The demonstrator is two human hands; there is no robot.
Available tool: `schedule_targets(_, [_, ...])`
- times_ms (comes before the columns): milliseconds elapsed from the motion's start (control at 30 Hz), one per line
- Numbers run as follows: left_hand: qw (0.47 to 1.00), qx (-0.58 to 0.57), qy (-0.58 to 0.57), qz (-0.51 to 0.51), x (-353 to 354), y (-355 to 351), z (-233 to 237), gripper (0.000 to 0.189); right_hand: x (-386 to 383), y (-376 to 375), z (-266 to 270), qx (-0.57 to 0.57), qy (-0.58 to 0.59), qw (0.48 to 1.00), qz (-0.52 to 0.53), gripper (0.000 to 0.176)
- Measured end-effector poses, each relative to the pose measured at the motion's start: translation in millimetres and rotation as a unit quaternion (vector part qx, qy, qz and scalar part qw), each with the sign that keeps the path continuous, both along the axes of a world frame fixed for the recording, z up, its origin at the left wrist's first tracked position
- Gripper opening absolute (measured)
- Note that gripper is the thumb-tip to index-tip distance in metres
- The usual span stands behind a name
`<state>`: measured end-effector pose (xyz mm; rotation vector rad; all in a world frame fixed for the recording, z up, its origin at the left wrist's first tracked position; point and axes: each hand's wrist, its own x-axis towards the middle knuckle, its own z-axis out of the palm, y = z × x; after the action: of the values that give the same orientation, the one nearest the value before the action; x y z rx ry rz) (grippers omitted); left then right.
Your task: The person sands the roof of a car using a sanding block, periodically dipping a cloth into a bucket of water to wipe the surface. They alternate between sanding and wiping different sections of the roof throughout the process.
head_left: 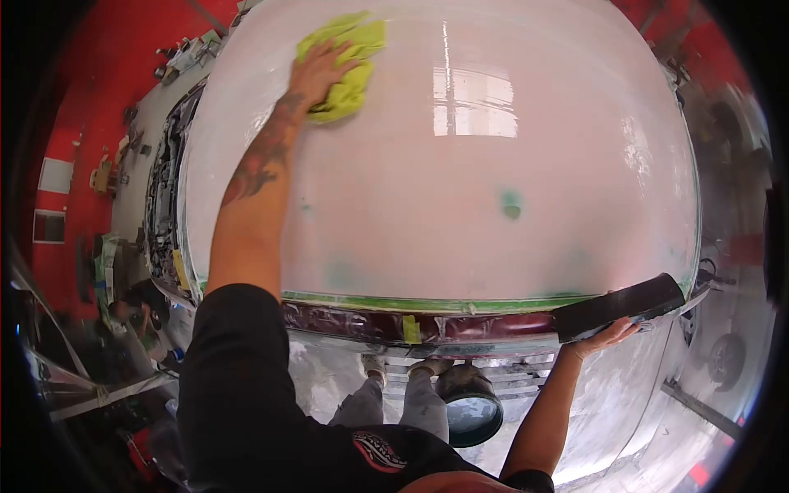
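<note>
My left hand [319, 72] lies with its fingers spread on a yellow-green cloth [355, 80], pressing it against a pale pinkish-white vehicle panel [394, 197]. The broad, curved surface looks wet and glossy, and a dark green spot [511, 205] shows on it. At the near right edge my right hand [606, 335] is closed on a long black block [620, 309], probably a sanding block. That block rests over the panel's edge, and its underside is hidden.
A dark bucket [475, 417] of liquid stands on the floor by my feet [429, 366]. Yellow tape [412, 329] sticks to the maroon strip [493, 327] along the near edge. At the far left is a red wall [82, 107]; a wheel [726, 361] lies at the right.
</note>
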<state>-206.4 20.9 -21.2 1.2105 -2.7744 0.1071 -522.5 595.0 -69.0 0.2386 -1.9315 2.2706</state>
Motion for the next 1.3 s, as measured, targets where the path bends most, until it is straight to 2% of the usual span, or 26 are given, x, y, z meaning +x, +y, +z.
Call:
schedule_targets(67, [0.991,-0.067,-0.114,-0.02,132.0,-36.7,-17.8,0.051,-9.4,7.7,-7.6,0.054,0.044,0.998,-0.011,0.066])
schedule_targets(100, [0.984,-0.129,-0.117,-0.033,192.2,-40.4,-28.9,0.056,-14.1,11.3,-11.5,0.08,0.066,0.994,-0.018,0.063])
schedule_targets(133, [0.994,-0.087,-0.065,0.031,253.4,-53.5,-52.1,0.056,-8.1,4.0,1.6,0.055,0.052,0.997,-0.003,0.061])
schedule_targets(167, [0.969,0.086,0.197,0.12,303.9,-70.7,-79.1,0.056,-6.2,2.3,2.2,0.057,0.054,0.997,-0.006,0.061])
schedule_targets(200, [0.793,0.335,0.509,0.025,362.6,-93.9,-94.5,0.064,-6.7,2.2,3.0,0.063,0.064,0.996,-0.011,0.059])
schedule_targets(233, [0.98,0.092,0.132,0.115,384.3,-92.3,-92.1,0.054,-6.1,3.2,3.5,0.068,0.071,0.995,-0.017,0.058])
schedule_targets(267, [0.926,0.188,0.291,0.148,402.7,-107.0,-104.3,0.052,-5.7,4.1,3.9,0.072,0.077,0.994,-0.023,0.058])
schedule_targets(333, [0.834,0.287,0.441,0.167,385.7,-129.2,-114.4,0.054,-8.3,8.0,1.1,0.028,0.05,0.998,0.025,0.059])
schedule_targets(367, [0.821,0.285,0.379,0.319,356.3,-138.9,-94.2,0.061,-8.5,9.6,-1.5,0.011,0.039,0.999,0.021,0.063])
schedule_targets(433, [0.791,0.339,0.365,0.355,298.1,-144.8,-73.1,0.084,-19.7,32.7,-27.5,0.138,0.14,0.981,-0.004,0.072])
schedule_targets(467, [0.775,0.365,0.356,0.373,267.9,-147.0,-61.3,0.096,-15.4,28.2,-24.2,0.075,0.069,0.995,0.004,0.075])
schedule_targets(500, [0.824,0.299,0.273,0.396,231.3,-163.2,-58.1,0.101,-10.6,23.2,-20.1,0.007,0.0,1.0,0.003,0.078])
schedule_targets(533, [0.864,0.245,0.2,0.393,182.8,-163.0,-45.6,0.105,-5.8,19.8,-16.0,0.044,0.027,0.999,-0.01,0.079])
schedule_targets(567, [0.893,0.185,0.125,0.391,134.8,-164.1,-34.0,0.109,-1.4,24.2,-25.5,0.155,0.116,0.981,-0.031,0.079])
schedule_targets(600, [0.917,0.141,0.062,0.367,63.6,-140.0,-11.0,0.113,1.5,21.2,-20.7,0.139,0.085,0.986,-0.028,0.081])
schedule_targets(667, [0.935,0.15,0.069,0.314,-53.2,-132.6,-12.8,0.111,7.2,15.2,-10.9,0.105,0.023,0.994,-0.026,0.083])
schedule_targets(700, [0.94,0.138,0.069,0.304,-117.0,-122.2,-13.0,0.109,9.7,20.7,-22.0,0.143,0.058,0.987,-0.043,0.086])
schedule_targets(733, [0.945,0.147,0.08,0.28,-185.9,-44.2,31.1,0.107,13.2,16.4,-16.6,0.157,0.049,0.985,-0.052,0.087])
schedule_targets(767, [0.963,0.148,0.038,0.222,-242.3,-12.6,45.5,0.104,16.8,12.0,-11.3,0.171,0.039,0.982,-0.062,0.089])
schedule_targets(833, [0.983,0.146,0.048,0.101,-339.9,50.7,48.7,0.1,20.5,8.3,-11.3,0.182,0.043,0.98,-0.072,0.09])
schedule_targets(933, [0.981,0.137,0.081,-0.109,-452.4,163.2,38.6,0.097,16.7,35.8,-55.1,0.263,0.111,0.956,-0.063,0.09])
schedule_targets(1000, [0.946,0.14,0.015,-0.293,-492.7,242.7,40.8,0.085,20.3,17.8,-29.9,0.187,0.089,0.975,-0.076,0.08])
schedule_targets(1067, [0.883,0.114,-0.053,-0.451,-510.6,313.1,38.8,0.073,20.4,24.4,-34.8,0.192,0.097,0.974,-0.068,0.073])
schedule_targets(1133, [0.852,0.072,-0.051,-0.516,-516.2,355.4,22.9,0.068,20.7,33.9,-46.4,0.197,0.105,0.973,-0.057,0.066])
schedule_targets(1267, [0.857,0.054,-0.044,-0.511,-527.4,319.0,17.2,0.065,10.5,37.1,-46.1,0.207,0.22,0.953,-0.019,0.077])
schedule_targets(1300, [0.876,0.06,-0.045,-0.476,-519.9,298.8,28.5,0.064,11.6,23.8,-24.4,0.156,0.161,0.975,-0.008,0.077])
